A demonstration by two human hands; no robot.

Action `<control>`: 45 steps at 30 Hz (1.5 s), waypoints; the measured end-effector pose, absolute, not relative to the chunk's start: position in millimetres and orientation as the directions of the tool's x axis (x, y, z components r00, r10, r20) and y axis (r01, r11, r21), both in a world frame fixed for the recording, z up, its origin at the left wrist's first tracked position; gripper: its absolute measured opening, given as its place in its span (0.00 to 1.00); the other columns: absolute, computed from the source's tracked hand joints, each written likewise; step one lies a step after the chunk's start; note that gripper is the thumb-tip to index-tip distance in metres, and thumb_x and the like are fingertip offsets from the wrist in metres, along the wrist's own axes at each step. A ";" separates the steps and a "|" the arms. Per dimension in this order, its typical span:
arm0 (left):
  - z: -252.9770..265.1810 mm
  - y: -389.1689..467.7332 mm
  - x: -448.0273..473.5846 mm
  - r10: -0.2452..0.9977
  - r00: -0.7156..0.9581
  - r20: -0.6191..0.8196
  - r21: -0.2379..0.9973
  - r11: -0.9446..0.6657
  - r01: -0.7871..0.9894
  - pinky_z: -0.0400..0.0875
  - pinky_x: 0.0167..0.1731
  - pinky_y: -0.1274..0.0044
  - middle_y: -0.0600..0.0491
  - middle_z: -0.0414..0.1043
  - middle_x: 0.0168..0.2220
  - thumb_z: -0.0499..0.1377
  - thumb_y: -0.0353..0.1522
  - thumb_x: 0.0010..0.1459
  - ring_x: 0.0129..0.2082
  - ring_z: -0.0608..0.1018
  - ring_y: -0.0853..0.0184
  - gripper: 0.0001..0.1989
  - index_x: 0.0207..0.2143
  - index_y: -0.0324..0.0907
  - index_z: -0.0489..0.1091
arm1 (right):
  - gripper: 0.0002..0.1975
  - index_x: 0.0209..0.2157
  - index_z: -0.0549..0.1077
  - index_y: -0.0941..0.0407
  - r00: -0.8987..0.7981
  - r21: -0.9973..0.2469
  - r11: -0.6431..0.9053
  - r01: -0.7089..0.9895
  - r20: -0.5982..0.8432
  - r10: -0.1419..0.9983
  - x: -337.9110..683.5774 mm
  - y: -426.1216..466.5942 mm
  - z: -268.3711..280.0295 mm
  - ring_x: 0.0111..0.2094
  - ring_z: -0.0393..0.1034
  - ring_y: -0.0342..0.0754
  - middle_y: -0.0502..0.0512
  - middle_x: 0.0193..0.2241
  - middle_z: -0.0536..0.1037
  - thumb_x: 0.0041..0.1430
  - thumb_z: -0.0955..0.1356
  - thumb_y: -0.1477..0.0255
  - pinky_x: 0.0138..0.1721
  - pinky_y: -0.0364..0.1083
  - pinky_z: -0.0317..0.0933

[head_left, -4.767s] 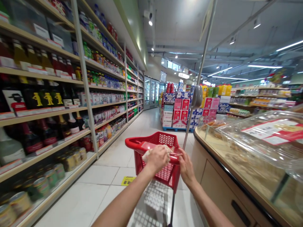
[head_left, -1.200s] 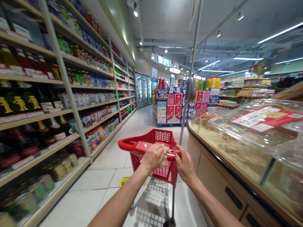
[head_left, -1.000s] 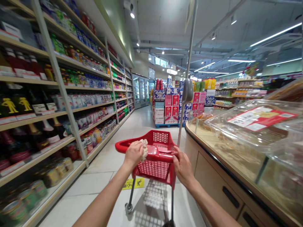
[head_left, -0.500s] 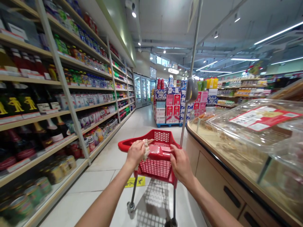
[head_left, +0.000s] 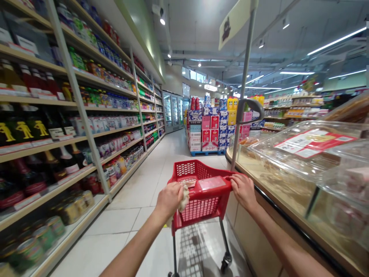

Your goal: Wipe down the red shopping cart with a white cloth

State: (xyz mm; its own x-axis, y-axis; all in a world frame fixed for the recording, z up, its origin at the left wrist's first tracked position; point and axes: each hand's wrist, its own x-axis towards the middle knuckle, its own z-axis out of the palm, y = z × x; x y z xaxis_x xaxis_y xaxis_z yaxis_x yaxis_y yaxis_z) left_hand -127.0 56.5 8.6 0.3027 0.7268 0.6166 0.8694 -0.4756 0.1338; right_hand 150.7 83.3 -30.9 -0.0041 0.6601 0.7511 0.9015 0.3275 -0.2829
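Observation:
A small red plastic shopping cart (head_left: pixel 201 209) stands in front of me, its basket walls pierced with holes. My left hand (head_left: pixel 170 201) is closed round a crumpled pale cloth (head_left: pixel 183 197) at the left end of the cart's handle. At the handle's right end, my right hand (head_left: pixel 244 189) has its fingers curled over the red bar. A clear panel (head_left: pixel 211 183) sits on top of the handle. From the cart's right side rises a grey pole (head_left: pixel 245 73) with a grey loop (head_left: pixel 255 109) and a pale sign (head_left: pixel 235 23).
Tall shelves (head_left: pixel 106 132) of bottles and cans line the left side. Close on the right is a curved wooden counter (head_left: pixel 259 227) with clear plastic food boxes (head_left: pixel 305 148). Stacked cartons (head_left: pixel 206 132) stand on a blue pallet ahead, with glass-door coolers (head_left: pixel 174 109) beyond.
The cart has swung round, its handle and pole shifting right. My right hand has moved right and closed over the handle's end. My left hand, still with the cloth, shifted slightly right and down.

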 end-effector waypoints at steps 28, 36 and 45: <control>-36.1 38.3 -27.3 0.608 0.254 0.752 0.401 -0.728 0.556 0.69 0.37 0.74 0.51 0.72 0.31 0.45 0.30 0.57 0.34 0.72 0.68 0.13 0.31 0.41 0.68 | 0.22 0.44 0.70 0.56 0.000 -0.473 0.478 0.740 0.711 0.703 145.0 37.1 -16.8 0.54 0.55 0.50 0.58 0.51 0.65 0.60 0.52 0.64 0.53 0.55 0.51; -64.5 68.5 -65.0 0.580 0.251 0.775 0.287 -0.677 0.677 0.68 0.30 0.75 0.53 0.68 0.23 0.41 0.30 0.58 0.27 0.70 0.69 0.17 0.24 0.42 0.66 | 0.19 0.44 0.70 0.56 0.018 -0.362 0.382 0.850 0.745 0.667 154.6 17.5 -30.6 0.51 0.59 0.50 0.58 0.48 0.68 0.59 0.55 0.68 0.52 0.55 0.53; -40.5 57.5 28.3 0.498 0.441 0.747 0.156 -0.775 0.612 0.66 0.33 0.77 0.53 0.69 0.29 0.45 0.34 0.58 0.32 0.70 0.69 0.12 0.31 0.43 0.67 | 0.22 0.46 0.68 0.59 0.053 -0.315 0.268 0.911 0.732 0.679 182.3 36.8 -36.9 0.52 0.57 0.51 0.60 0.48 0.68 0.59 0.52 0.68 0.51 0.56 0.53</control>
